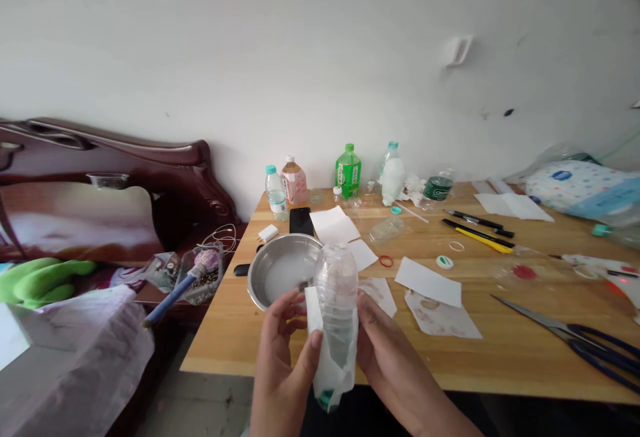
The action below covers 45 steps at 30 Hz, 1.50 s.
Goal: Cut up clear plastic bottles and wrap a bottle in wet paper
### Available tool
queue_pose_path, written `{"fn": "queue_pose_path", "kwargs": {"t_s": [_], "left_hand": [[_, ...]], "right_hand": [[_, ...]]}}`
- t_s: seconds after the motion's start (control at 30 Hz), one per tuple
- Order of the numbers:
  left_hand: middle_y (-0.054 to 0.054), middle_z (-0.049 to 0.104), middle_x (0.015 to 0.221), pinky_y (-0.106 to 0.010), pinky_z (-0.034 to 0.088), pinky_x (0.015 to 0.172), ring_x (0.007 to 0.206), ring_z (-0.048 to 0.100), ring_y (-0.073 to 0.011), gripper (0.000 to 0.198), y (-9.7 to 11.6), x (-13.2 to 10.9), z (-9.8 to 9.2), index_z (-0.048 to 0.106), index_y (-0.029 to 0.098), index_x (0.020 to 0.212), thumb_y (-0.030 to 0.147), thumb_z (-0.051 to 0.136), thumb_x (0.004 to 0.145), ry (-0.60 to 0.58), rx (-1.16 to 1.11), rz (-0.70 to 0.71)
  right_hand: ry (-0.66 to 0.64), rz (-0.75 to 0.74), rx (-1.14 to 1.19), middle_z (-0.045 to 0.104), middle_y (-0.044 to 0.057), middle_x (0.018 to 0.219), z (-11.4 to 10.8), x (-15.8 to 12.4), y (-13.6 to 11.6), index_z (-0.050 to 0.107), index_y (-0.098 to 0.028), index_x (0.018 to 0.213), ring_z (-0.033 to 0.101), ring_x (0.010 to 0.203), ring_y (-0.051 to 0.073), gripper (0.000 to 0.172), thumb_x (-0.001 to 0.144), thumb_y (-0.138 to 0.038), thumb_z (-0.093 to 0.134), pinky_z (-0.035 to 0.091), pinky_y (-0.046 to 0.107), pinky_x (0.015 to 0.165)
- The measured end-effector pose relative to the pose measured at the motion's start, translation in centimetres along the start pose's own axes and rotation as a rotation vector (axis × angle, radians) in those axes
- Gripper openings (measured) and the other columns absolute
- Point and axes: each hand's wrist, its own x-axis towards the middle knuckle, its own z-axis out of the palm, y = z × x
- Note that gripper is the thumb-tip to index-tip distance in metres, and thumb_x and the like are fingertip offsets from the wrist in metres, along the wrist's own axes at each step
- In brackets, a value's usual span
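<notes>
Between my hands, over the table's front edge, is a clear plastic bottle (336, 277) held upside down, its green cap pointing down. A strip of white paper (315, 317) lies around the lower part of the bottle. My left hand (287, 344) grips the paper and bottle from the left, thumb pressed on the front. From the right, my right hand (383, 340) holds the side, its fingers partly hidden behind the bottle. Just behind the bottle stands a steel pan (280, 270) with whitish liquid in it.
Paper sheets (430, 282) lie right of the bottle. Large scissors (570, 330), a yellow cutter knife (483, 239) and a glue gun (597, 265) are at the right. Along the wall stand a green bottle (349, 172), a pink bottle (293, 180) and a water bottle (276, 194).
</notes>
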Motion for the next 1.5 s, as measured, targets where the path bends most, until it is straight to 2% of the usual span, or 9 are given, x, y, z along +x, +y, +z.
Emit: {"fn": "queue_pose_path", "kwargs": {"t_s": [0.2,0.4,0.57,0.73,0.87,1.0,1.17,1.3,1.5], "left_hand": [[-0.009,0.068,0.103,-0.032,0.051,0.087,0.096,0.066,-0.0230,0.032,1.2,0.5,-0.2,0.064,0.020,0.104,0.041,0.074,0.082,-0.029,0.064,-0.027],[-0.009,0.071,0.097,-0.031,0.053,0.085,0.094,0.068,-0.0235,0.028,0.9,1.5,-1.2,0.068,0.018,0.093,0.042,0.074,0.081,-0.125,0.173,-0.049],[-0.010,0.071,0.099,-0.029,0.055,0.085,0.093,0.068,-0.0224,0.022,0.7,1.6,-1.4,0.069,0.018,0.088,0.039,0.071,0.082,-0.122,0.221,-0.046],[-0.011,0.073,0.102,-0.030,0.057,0.082,0.094,0.070,-0.0238,0.025,0.8,1.5,-1.0,0.070,0.018,0.093,0.041,0.069,0.084,-0.130,0.268,-0.079],[-0.011,0.075,0.101,-0.031,0.059,0.077,0.090,0.072,-0.0250,0.031,1.2,1.6,-0.8,0.072,0.017,0.100,0.044,0.066,0.085,-0.120,0.311,-0.095],[-0.010,0.076,0.090,-0.031,0.060,0.073,0.081,0.073,-0.0241,0.026,1.7,2.0,-0.5,0.075,0.017,0.089,0.041,0.068,0.082,-0.106,0.354,-0.074],[-0.005,0.074,0.077,-0.028,0.060,0.067,0.070,0.070,-0.0200,0.018,2.2,2.3,-0.1,0.073,0.017,0.077,0.035,0.069,0.079,-0.100,0.381,-0.050],[-0.004,0.073,0.075,-0.026,0.058,0.065,0.069,0.069,-0.0191,0.014,2.3,2.6,-0.2,0.071,0.018,0.076,0.032,0.068,0.078,-0.091,0.430,-0.050],[-0.005,0.071,0.078,-0.029,0.057,0.070,0.075,0.068,-0.0199,0.021,1.8,2.7,-0.8,0.066,0.018,0.081,0.037,0.061,0.086,-0.128,0.388,-0.084]], "right_hand": [[0.049,0.005,-0.028,0.070,0.009,0.114,0.6,-0.5,0.3,0.071,-0.025,0.111,0.065,0.107,0.028,0.047,0.086,-0.065,0.062,0.051,0.041,0.092],[0.082,-0.048,-0.090,0.069,0.009,0.118,0.0,-0.5,0.6,0.069,-0.025,0.114,0.061,0.115,0.029,0.047,0.086,-0.063,0.063,0.049,0.042,0.096],[0.138,-0.077,-0.196,0.069,0.009,0.119,-0.7,-0.5,0.9,0.066,-0.024,0.119,0.061,0.117,0.030,0.052,0.086,-0.064,0.062,0.048,0.042,0.099],[0.282,-0.104,-0.237,0.071,0.008,0.116,-0.3,-0.9,1.2,0.065,-0.025,0.117,0.061,0.117,0.029,0.053,0.081,-0.064,0.069,0.051,0.037,0.094],[0.326,-0.120,-0.292,0.069,0.007,0.121,-0.1,-1.2,1.3,0.065,-0.026,0.115,0.056,0.124,0.029,0.052,0.080,-0.065,0.069,0.051,0.035,0.094],[0.339,-0.103,-0.285,0.066,0.007,0.126,-0.2,-1.1,1.4,0.064,-0.025,0.116,0.054,0.126,0.029,0.052,0.082,-0.064,0.068,0.051,0.036,0.095],[0.299,-0.108,-0.270,0.070,0.008,0.119,-0.5,-0.9,1.4,0.062,-0.024,0.117,0.060,0.119,0.030,0.052,0.084,-0.064,0.066,0.053,0.037,0.092],[0.255,-0.112,-0.257,0.069,0.008,0.119,-0.7,-0.7,1.7,0.060,-0.024,0.117,0.062,0.115,0.028,0.051,0.084,-0.063,0.066,0.052,0.036,0.092],[0.223,-0.111,-0.186,0.068,0.009,0.121,-0.8,-0.5,1.9,0.060,-0.024,0.116,0.063,0.115,0.029,0.049,0.085,-0.061,0.066,0.052,0.040,0.094]]}}
